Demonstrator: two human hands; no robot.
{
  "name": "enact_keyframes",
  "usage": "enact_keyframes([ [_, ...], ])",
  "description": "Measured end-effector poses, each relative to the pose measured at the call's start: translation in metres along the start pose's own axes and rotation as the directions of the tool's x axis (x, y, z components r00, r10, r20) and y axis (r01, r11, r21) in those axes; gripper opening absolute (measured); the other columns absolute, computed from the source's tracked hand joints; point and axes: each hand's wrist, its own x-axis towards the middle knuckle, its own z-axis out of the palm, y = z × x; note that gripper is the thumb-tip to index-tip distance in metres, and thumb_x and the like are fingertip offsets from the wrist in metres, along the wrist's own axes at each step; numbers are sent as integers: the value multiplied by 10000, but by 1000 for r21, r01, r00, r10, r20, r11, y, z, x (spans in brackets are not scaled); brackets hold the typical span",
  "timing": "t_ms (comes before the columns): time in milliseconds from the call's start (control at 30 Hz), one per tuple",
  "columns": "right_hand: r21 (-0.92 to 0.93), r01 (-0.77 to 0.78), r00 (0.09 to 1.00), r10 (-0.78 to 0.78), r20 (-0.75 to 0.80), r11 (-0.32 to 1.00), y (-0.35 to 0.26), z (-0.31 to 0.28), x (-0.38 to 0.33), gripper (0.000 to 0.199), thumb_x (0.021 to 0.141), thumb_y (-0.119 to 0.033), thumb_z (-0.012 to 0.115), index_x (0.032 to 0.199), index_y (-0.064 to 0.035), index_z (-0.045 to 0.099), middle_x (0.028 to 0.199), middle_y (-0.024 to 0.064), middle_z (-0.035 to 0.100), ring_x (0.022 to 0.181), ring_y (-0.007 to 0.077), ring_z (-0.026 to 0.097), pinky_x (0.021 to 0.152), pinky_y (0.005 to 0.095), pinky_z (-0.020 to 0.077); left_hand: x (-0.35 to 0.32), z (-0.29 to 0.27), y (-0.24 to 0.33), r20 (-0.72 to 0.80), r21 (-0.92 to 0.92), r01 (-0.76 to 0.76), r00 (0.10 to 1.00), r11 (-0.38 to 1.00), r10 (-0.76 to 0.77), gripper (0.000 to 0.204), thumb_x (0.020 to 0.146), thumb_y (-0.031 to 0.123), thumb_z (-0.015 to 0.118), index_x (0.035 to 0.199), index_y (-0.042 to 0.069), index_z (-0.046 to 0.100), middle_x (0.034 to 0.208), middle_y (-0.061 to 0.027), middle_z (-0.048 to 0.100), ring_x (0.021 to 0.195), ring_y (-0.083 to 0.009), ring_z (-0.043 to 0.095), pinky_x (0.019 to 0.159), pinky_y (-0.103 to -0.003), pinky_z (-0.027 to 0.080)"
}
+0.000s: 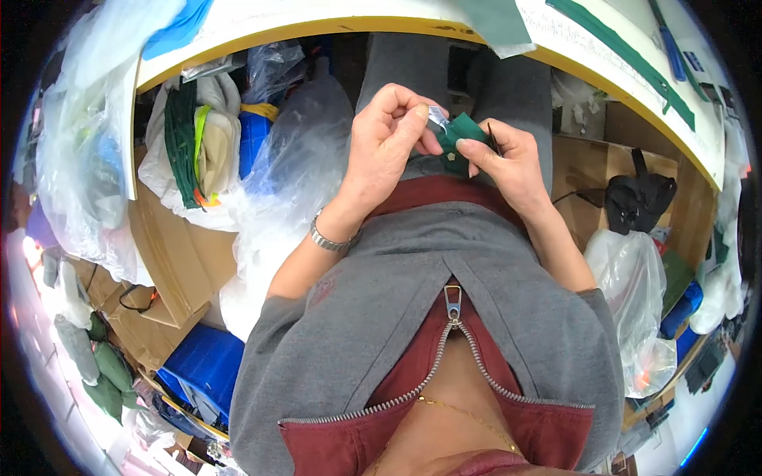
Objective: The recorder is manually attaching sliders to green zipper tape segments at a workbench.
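In front of my waist, above my lap, both hands meet at a small piece of dark green fabric (467,127). My left hand (389,139), with a metal watch band at the wrist, is closed in a pinch at the fabric's left end. A small shiny silvery piece (436,117) shows at those fingertips; I cannot make out its kind. My right hand (508,159) pinches the fabric's right side between thumb and fingers. A thin dark pointed tool (494,138) sticks out of the right hand, mostly hidden. A small pale spot shows on the fabric below the right thumb.
A white table with a yellow edge (333,24) curves ahead, bearing a long green strip (627,55). At left are clear plastic bags (294,151), cardboard (178,254) and a blue bin (202,365). To the right lie a black pouch (640,198) and a plastic bag (627,278).
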Motion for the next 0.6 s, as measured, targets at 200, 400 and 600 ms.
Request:
enact_keyframes([
  [200,-238,41,999,-45,-12,970,2,-3,-2,188,768,-140,649,685,-2,553,543,25,505,511,53,463,465,235,360,3,-6,5,167,415,-25,985,909,-49,244,871,205,517,755,-9,499,620,-55,534,548,-93,522,498,-234,402],
  [400,-332,77,996,-54,77,940,-5,-6,-4,203,752,-140,652,687,13,535,541,77,483,481,109,483,457,268,361,6,-6,3,270,626,-81,955,776,-118,280,886,216,503,707,1,513,587,-19,509,551,-70,472,499,-223,387],
  [600,-627,353,930,-334,154,695,-24,-21,-18,193,755,-123,643,666,-6,518,550,83,475,463,161,484,460,277,366,11,-47,27,-296,432,3,945,902,139,306,916,261,419,696,58,484,601,-47,525,523,-145,500,539,-292,445],
])
